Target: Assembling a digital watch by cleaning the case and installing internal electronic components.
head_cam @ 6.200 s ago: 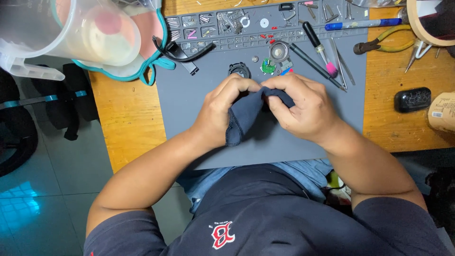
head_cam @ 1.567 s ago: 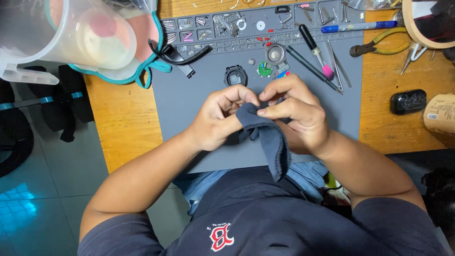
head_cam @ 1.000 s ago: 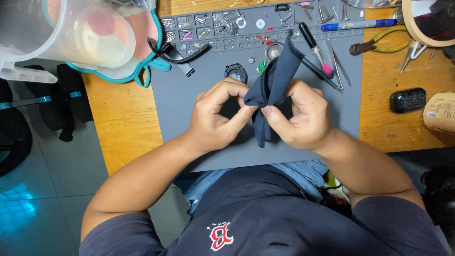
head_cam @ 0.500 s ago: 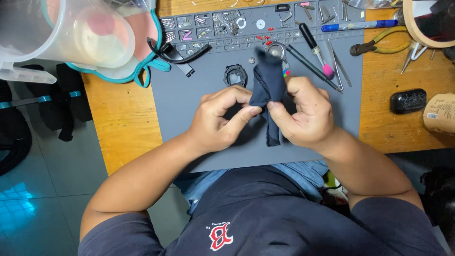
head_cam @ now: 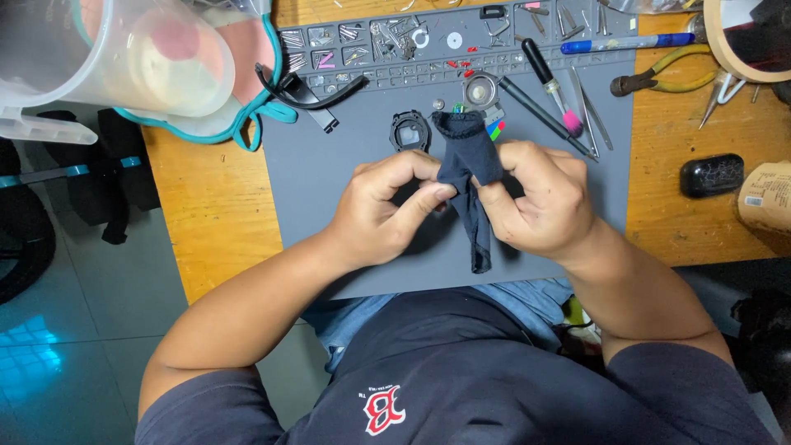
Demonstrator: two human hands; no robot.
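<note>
Both hands meet over the grey work mat [head_cam: 329, 181]. My right hand [head_cam: 540, 202] pinches a dark blue cloth [head_cam: 467, 161] that stands up between the fingers and trails down toward me. My left hand [head_cam: 387, 210] presses its thumb and fingertips against the same cloth from the left. Whatever the cloth wraps is hidden. A black watch case [head_cam: 409, 130] lies on the mat just beyond the hands, and a round metal watch part [head_cam: 480, 89] sits behind the cloth.
A parts tray section of the mat [head_cam: 371, 37] holds several small screws and pieces. A black strap [head_cam: 309, 89], a pink-tipped screwdriver [head_cam: 548, 82], tweezers [head_cam: 589, 103], yellow pliers [head_cam: 667, 74], a blue pen [head_cam: 626, 43], a clear plastic jug [head_cam: 107, 58] and a black pouch [head_cam: 713, 175] surround the hands.
The cloth was bunched low between both hands, then was lifted and turned so it stands upright. My hands have shifted slightly, still working the cloth between the fingertips.
</note>
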